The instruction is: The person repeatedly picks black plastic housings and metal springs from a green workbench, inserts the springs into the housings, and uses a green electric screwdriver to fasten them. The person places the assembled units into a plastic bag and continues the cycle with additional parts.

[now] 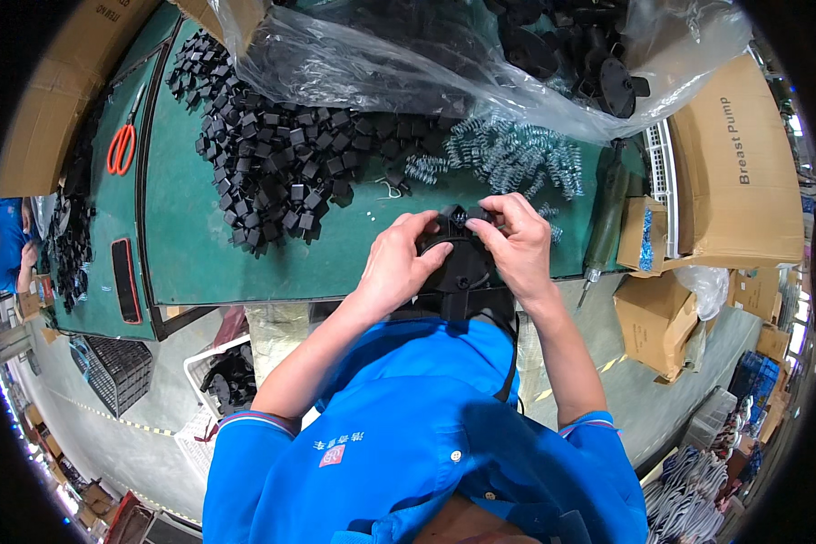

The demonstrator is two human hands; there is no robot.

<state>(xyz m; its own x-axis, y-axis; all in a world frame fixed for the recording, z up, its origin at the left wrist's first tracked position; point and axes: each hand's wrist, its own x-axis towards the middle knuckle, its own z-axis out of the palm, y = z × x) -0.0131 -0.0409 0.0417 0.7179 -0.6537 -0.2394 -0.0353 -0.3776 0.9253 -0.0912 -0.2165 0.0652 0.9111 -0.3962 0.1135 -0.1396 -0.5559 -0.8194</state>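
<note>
At the table's near edge, my left hand (401,258) is closed around a black plastic part with a round disc (462,267). From the other side my right hand (521,243) pinches at its upper end, by a small black block (479,216). A small coil spring (460,218) shows between the fingertips; how it sits in the part is too small to tell. Just beyond my hands lie a heap of small black plastic blocks (281,163) and a pile of loose metal springs (521,156).
A clear plastic bag (363,59) of black parts lies at the back. A power screwdriver (607,218) and an open carton (734,172) stand right. Orange-handled scissors (121,148) and a phone (126,281) lie left, with a co-worker's blue sleeve (4,243) beyond. A black crate (113,374) is below.
</note>
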